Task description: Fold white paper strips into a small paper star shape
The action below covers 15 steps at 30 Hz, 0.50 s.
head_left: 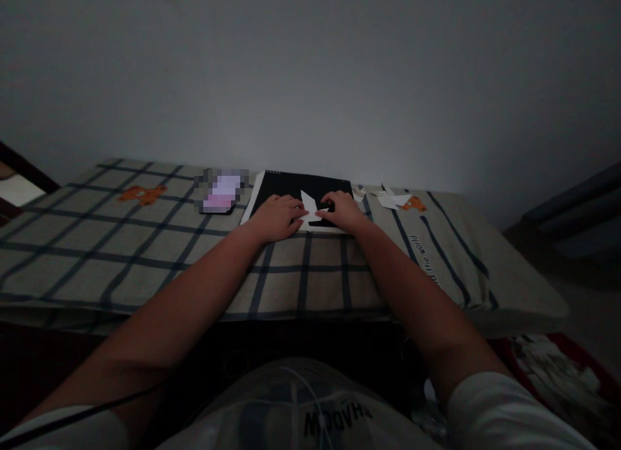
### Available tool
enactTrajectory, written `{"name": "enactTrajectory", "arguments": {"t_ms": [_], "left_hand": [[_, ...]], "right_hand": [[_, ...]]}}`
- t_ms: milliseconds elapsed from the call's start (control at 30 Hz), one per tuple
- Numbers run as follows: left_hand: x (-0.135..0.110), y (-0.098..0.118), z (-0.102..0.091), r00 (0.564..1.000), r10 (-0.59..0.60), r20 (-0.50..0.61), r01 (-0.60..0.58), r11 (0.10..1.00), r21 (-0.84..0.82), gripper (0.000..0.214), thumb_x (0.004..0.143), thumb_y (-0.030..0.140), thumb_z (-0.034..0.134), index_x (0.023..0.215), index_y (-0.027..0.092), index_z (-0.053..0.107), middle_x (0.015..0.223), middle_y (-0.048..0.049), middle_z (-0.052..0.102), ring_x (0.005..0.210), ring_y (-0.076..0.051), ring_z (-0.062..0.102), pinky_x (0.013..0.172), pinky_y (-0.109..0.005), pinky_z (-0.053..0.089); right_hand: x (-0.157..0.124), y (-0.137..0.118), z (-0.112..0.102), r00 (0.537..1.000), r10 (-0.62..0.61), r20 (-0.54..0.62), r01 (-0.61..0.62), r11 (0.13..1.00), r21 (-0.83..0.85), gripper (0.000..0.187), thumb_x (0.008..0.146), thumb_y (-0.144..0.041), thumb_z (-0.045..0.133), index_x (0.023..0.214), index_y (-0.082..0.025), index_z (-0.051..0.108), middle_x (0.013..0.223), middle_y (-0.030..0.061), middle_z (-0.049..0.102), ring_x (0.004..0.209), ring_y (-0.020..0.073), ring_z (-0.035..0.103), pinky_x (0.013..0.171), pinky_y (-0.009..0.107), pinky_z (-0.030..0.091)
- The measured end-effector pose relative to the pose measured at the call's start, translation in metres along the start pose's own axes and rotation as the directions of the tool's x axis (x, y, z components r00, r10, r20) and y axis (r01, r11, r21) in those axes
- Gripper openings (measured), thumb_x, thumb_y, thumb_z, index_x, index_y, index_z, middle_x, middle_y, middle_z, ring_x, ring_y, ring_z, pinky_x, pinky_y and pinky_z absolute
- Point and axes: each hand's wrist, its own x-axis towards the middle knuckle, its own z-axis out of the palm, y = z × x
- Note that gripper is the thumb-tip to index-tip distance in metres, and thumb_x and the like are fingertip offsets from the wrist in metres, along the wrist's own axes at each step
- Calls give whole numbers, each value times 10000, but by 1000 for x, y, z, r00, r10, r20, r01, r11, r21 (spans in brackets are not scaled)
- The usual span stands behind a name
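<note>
A piece of folded white paper (pixel 309 207), with a pointed flap standing up, is over a black-covered book or pad (pixel 295 183). My left hand (pixel 277 218) comes at it from the left, its fingers bent together and closed on the paper's edge. From the other side, my right hand (pixel 343 211) has its thumb and forefinger pinched at the paper's right part. The fingers hide some of the folds. To the right of my right hand lie other folded white paper pieces (pixel 392 200), pointed like paper birds.
A phone (pixel 222 194), partly blurred out, lies left of the pad. The checked cloth (pixel 145 249) covers the table and carries orange bear prints (pixel 143 194). A grey wall (pixel 310 81) rises behind. Reddish patterned fabric (pixel 557 366) is low at the right.
</note>
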Motion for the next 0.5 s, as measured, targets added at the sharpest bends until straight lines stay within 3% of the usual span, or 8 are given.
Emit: {"name": "enactTrajectory", "arguments": {"t_ms": [100, 200, 367, 500], "left_hand": [[0, 1, 1, 1000, -20, -15, 20, 1000, 2, 380, 945, 347, 406, 1218, 243, 650, 1278, -60, 635, 1179, -258, 528, 897, -418, 375], [-1, 2, 3, 999, -19, -35, 20, 1000, 16, 386, 959, 326, 380, 1231, 248, 642, 1314, -58, 618, 1198, -258, 516, 897, -423, 366], [-2, 4, 4, 995, -47, -88, 53, 996, 68, 381, 964, 321, 386, 1231, 254, 649, 1333, -77, 592, 1213, -286, 490, 890, -443, 365], [-1, 5, 3, 997, -53, -61, 58, 995, 81, 372, 965, 314, 384, 1189, 241, 671, 1232, -76, 643, 1130, -282, 527, 848, -428, 382]], "right_hand": [[1, 1, -4, 982, -186, 20, 186, 983, 9, 235, 822, -326, 687, 1030, -218, 706, 1135, 86, 610, 1081, 240, 500, 905, 366, 387], [2, 0, -8, 932, -341, 126, 339, 940, 37, 155, 878, -251, 610, 927, -192, 745, 1023, 74, 664, 1010, 205, 547, 903, 334, 390], [1, 0, -9, 909, -389, 152, 392, 920, 14, 215, 894, -240, 578, 979, -157, 757, 1003, 89, 695, 966, 198, 582, 877, 317, 404], [-1, -5, -13, 901, -390, 189, 407, 911, -65, 223, 898, -234, 568, 992, -167, 760, 1029, 95, 694, 981, 208, 575, 864, 319, 399]]}}
